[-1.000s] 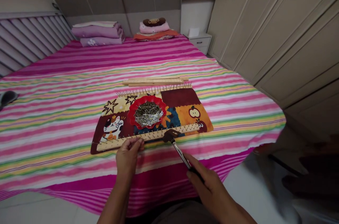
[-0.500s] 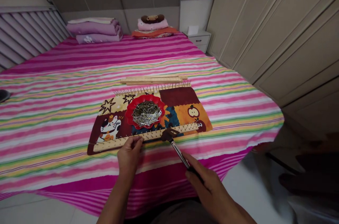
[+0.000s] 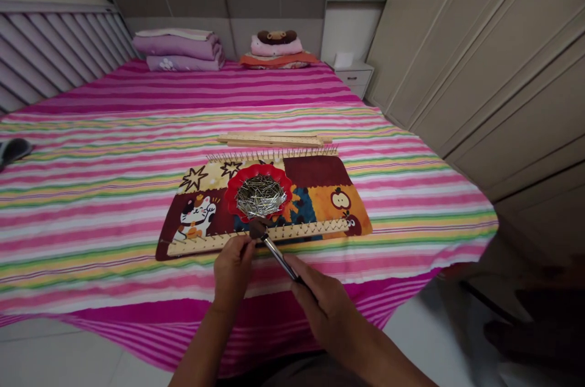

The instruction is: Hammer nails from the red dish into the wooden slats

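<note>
In my right hand (image 3: 326, 301) is a hammer (image 3: 280, 256) with a dark head, a metal shaft and a dark grip. Its head hovers at the near wooden strip (image 3: 194, 245), just right of my left fingers. My left hand (image 3: 234, 266) is closed in a pinch at that strip's front edge; what lies between the fingertips is hidden. Rows of nails stand up along the strip. Behind it, a red scalloped bowl (image 3: 231, 197) holds a heap of loose nails (image 3: 260, 195). Both rest on a patterned mat (image 3: 304, 170).
A second wooden strip (image 3: 274, 154) with upright nails lies along the mat's far edge. More wooden strips (image 3: 276, 139) are stacked beyond it. Everything sits on a bed with a striped sheet (image 3: 114, 192). Folded bedding (image 3: 178, 49) lies by the headboard; a wardrobe (image 3: 457, 70) stands at right.
My right hand has brought the hammer left, its head now close to my left fingers. The left hand stays pinched at the strip. The whole view has shifted slightly.
</note>
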`<act>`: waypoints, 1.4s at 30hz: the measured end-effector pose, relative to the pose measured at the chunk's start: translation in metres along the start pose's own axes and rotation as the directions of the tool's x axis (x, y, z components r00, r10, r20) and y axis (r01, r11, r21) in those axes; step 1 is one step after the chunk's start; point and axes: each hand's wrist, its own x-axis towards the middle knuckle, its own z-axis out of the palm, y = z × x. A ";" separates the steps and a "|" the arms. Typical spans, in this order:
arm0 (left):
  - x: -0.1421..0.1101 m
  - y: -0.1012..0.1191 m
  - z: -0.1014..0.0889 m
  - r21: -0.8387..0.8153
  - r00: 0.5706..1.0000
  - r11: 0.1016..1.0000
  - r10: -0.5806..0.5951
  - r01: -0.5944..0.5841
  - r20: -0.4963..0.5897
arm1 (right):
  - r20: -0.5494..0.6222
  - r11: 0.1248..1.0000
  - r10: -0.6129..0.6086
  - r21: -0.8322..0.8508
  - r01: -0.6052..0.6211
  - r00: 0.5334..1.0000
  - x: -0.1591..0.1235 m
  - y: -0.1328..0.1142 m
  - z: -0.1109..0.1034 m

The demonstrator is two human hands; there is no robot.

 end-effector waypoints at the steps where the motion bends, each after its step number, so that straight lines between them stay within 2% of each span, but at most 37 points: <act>1: 0.000 0.000 0.000 -0.004 1.000 1.000 0.008 -0.008 -0.002 | -0.005 1.000 -0.019 -0.013 0.019 1.000 0.002 0.000 0.001; 4: -0.001 -0.002 0.002 -0.021 0.999 0.999 0.039 -0.039 -0.010 | -0.003 0.996 -0.058 -0.075 0.057 0.998 0.006 0.000 0.003; 9: -0.001 -0.005 0.003 0.006 0.999 0.999 0.042 -0.042 -0.008 | 0.068 0.991 0.013 -0.135 -0.004 0.998 0.007 -0.003 0.001; 15: 0.002 -0.002 -0.002 -0.015 0.999 1.000 -0.008 0.009 0.035 | -0.108 0.990 -0.026 -0.141 0.011 0.994 -0.016 -0.001 -0.010; 19: 0.009 0.008 -0.022 0.024 1.000 1.000 -0.011 0.011 0.022 | -0.235 0.987 0.074 -0.120 -0.104 0.969 -0.039 0.015 -0.017; 22: 0.028 0.020 -0.035 0.114 0.996 0.990 0.089 -0.085 -0.025 | -0.261 0.988 0.118 -0.064 -0.139 0.958 -0.049 0.027 -0.020; 25: 0.057 0.033 -0.034 0.338 0.987 0.927 0.153 -0.162 0.053 | -0.263 0.989 0.137 -0.015 -0.146 0.955 -0.051 0.031 -0.023; 28: 0.080 0.043 -0.023 0.604 0.981 0.779 0.070 -0.169 0.183 | -0.262 0.986 0.161 0.008 -0.165 0.952 -0.051 0.032 -0.024; 31: 0.093 0.047 -0.010 0.715 0.971 0.687 -0.058 -0.130 0.232 | -0.261 0.986 0.162 0.007 -0.166 0.952 -0.052 0.033 -0.024; 37: 0.104 0.045 -0.005 0.713 0.954 0.700 -0.191 -0.034 0.232 | -0.260 0.985 0.165 0.000 -0.171 0.951 -0.053 0.039 -0.021; 42: 0.109 0.037 -0.018 0.584 0.928 0.806 -0.285 0.096 0.241 | -0.267 0.986 0.162 0.015 -0.164 0.950 -0.054 0.039 -0.019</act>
